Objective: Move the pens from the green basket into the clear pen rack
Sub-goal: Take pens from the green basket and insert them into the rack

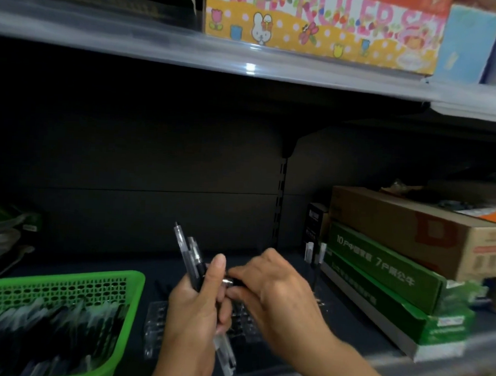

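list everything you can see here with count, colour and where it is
basket: one, green, lower left
basket pens: many, black and clear, in basket
rack: one, clear, under the hands
held pens: several, black and clear, in left hand
green boxes: two, green, stacked right
carton: one, brown, right, by green boxes
ruler box: one, yellow and pink, upper shelf
left hand: one, grips held pens
right hand: one, pinches a pen

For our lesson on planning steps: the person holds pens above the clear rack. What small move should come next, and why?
Probably the right hand should pull its pinched pen free of the bundle the left hand grips and lower it into the clear pen rack, which lies just below both hands.
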